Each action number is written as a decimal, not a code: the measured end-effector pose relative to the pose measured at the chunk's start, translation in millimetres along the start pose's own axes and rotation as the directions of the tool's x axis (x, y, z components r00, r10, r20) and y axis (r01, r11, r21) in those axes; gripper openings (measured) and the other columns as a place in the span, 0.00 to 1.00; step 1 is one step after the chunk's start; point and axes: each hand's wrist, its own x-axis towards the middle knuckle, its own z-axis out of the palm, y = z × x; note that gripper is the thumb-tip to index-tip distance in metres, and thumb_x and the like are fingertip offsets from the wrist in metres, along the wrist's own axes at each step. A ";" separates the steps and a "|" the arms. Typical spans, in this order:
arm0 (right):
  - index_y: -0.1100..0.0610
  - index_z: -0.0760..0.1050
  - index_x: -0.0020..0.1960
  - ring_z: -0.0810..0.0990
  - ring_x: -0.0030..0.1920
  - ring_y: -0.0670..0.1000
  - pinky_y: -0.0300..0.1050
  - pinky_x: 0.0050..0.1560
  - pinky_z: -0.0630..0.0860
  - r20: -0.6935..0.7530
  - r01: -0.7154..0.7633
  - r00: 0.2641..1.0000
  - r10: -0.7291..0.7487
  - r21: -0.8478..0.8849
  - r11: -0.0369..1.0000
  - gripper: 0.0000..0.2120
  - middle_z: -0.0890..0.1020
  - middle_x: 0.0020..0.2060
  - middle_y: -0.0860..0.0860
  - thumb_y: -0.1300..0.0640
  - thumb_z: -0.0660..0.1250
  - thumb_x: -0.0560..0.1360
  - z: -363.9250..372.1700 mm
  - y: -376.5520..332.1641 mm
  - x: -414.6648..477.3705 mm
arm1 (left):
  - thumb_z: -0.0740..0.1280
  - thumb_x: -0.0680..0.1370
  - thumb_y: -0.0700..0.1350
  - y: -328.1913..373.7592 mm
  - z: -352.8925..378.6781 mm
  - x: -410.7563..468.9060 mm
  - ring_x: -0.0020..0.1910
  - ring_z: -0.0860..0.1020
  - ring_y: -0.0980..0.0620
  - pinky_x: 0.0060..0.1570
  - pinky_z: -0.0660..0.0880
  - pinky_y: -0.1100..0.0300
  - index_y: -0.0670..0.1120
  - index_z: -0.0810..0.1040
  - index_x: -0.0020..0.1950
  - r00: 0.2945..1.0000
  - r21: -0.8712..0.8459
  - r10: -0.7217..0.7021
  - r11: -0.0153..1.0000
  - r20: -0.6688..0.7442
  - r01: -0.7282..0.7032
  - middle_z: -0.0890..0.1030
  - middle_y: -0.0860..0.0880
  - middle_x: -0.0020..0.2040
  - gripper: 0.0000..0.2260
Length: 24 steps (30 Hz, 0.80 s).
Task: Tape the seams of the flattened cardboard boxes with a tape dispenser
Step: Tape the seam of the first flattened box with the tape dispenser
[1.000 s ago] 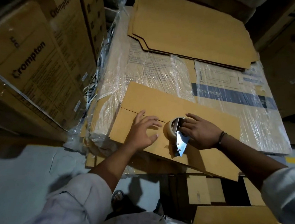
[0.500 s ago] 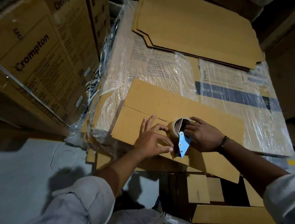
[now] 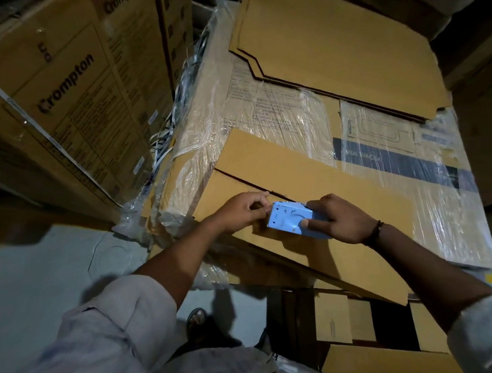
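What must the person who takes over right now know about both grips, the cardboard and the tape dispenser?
Right grip: holds the blue tape dispenser on the flattened cardboard box.
Left grip: fingers curled at the dispenser's front edge, by the seam; whether they pinch tape, I cannot tell.
The box lies on the wrapped pallet load; more flattened cardboard lies behind it.
Done: no tape shows on the seam.
Left: tape this seam, then probably the other sheets.
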 end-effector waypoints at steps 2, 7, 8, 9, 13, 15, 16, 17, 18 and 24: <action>0.42 0.75 0.46 0.78 0.37 0.47 0.44 0.34 0.70 0.013 -0.094 0.996 0.093 0.111 0.989 0.14 0.80 0.39 0.45 0.33 0.60 0.77 -4.2 -0.7 8.3 | 0.69 0.83 0.40 4.0 -3.6 1.6 0.68 0.80 0.42 0.61 0.80 0.42 0.53 0.82 0.45 0.998 -0.115 -0.045 0.993 -0.040 0.041 0.80 0.45 0.70 0.10; 0.49 0.77 0.44 0.76 0.38 0.53 0.50 0.36 0.68 -0.048 -0.148 0.986 0.158 0.169 0.974 0.19 0.80 0.39 0.50 0.34 0.60 0.75 -10.2 -7.0 24.3 | 0.68 0.82 0.42 10.2 -13.8 7.3 0.55 0.85 0.41 0.47 0.78 0.47 0.55 0.81 0.41 0.980 -0.112 -0.132 0.987 -0.147 0.117 0.87 0.46 0.52 0.12; 0.48 0.77 0.42 0.76 0.36 0.52 0.48 0.35 0.67 -0.069 -0.149 0.984 0.161 0.156 0.976 0.18 0.80 0.38 0.49 0.34 0.60 0.75 -12.1 -9.7 26.2 | 0.68 0.82 0.42 11.4 -15.0 9.0 0.52 0.85 0.42 0.46 0.77 0.48 0.55 0.81 0.42 0.976 -0.104 -0.142 0.987 -0.163 0.126 0.86 0.48 0.49 0.11; 0.48 0.76 0.40 0.75 0.35 0.51 0.46 0.33 0.66 -0.091 -0.154 0.982 0.168 0.142 0.978 0.17 0.79 0.36 0.47 0.35 0.60 0.75 -14.0 -11.5 28.9 | 0.69 0.81 0.43 11.2 -16.8 10.9 0.48 0.84 0.45 0.46 0.76 0.49 0.55 0.81 0.42 0.974 -0.098 -0.149 0.986 -0.173 0.133 0.85 0.50 0.46 0.09; 0.51 0.75 0.36 0.71 0.32 0.52 0.51 0.34 0.64 -0.123 -0.203 0.965 0.230 0.195 0.959 0.19 0.76 0.32 0.50 0.36 0.63 0.74 -16.4 -10.4 39.6 | 0.69 0.78 0.46 20.7 -21.1 15.6 0.43 0.80 0.50 0.44 0.74 0.52 0.54 0.82 0.45 0.967 -0.052 -0.147 0.989 -0.208 0.139 0.83 0.53 0.42 0.05; 0.52 0.76 0.36 0.71 0.33 0.53 0.52 0.35 0.64 -0.107 -0.234 0.958 0.267 0.250 0.940 0.20 0.76 0.33 0.52 0.36 0.63 0.74 -14.5 -7.6 46.2 | 0.68 0.80 0.43 26.4 -24.3 18.9 0.46 0.81 0.49 0.45 0.77 0.51 0.51 0.82 0.47 0.965 -0.025 -0.142 0.990 -0.218 0.140 0.84 0.51 0.47 0.04; 0.52 0.76 0.37 0.71 0.33 0.53 0.52 0.36 0.65 -0.101 -0.246 0.955 0.279 0.256 0.935 0.20 0.77 0.34 0.52 0.36 0.63 0.73 -13.4 -7.3 49.7 | 0.68 0.81 0.42 28.4 -27.0 20.2 0.48 0.83 0.48 0.45 0.80 0.51 0.49 0.81 0.48 0.964 -0.020 -0.155 0.988 -0.217 0.154 0.84 0.48 0.50 0.04; 0.53 0.77 0.38 0.72 0.33 0.53 0.52 0.36 0.65 -0.100 -0.252 0.953 0.284 0.252 0.934 0.21 0.78 0.34 0.52 0.35 0.62 0.73 -13.0 -8.0 53.4 | 0.67 0.82 0.41 29.7 -30.1 20.8 0.48 0.84 0.46 0.44 0.82 0.52 0.46 0.80 0.49 0.961 -0.030 -0.174 0.985 -0.214 0.171 0.84 0.45 0.51 0.04; 0.53 0.77 0.38 0.73 0.34 0.54 0.54 0.36 0.66 -0.102 -0.255 0.953 0.286 0.240 0.936 0.22 0.78 0.34 0.53 0.34 0.61 0.73 -12.4 -8.8 57.2 | 0.66 0.83 0.41 30.7 -33.0 20.1 0.45 0.84 0.46 0.42 0.83 0.52 0.45 0.80 0.50 0.958 -0.046 -0.196 0.981 -0.209 0.191 0.84 0.42 0.50 0.03; 0.52 0.75 0.39 0.74 0.34 0.54 0.54 0.33 0.66 -0.099 -0.215 0.968 0.230 0.142 0.966 0.23 0.77 0.34 0.52 0.34 0.58 0.75 -9.9 -18.4 69.8 | 0.65 0.84 0.41 36.0 -64.3 10.1 0.35 0.84 0.48 0.39 0.83 0.50 0.44 0.78 0.54 0.948 0.038 -0.232 0.969 -0.216 0.246 0.81 0.44 0.45 0.03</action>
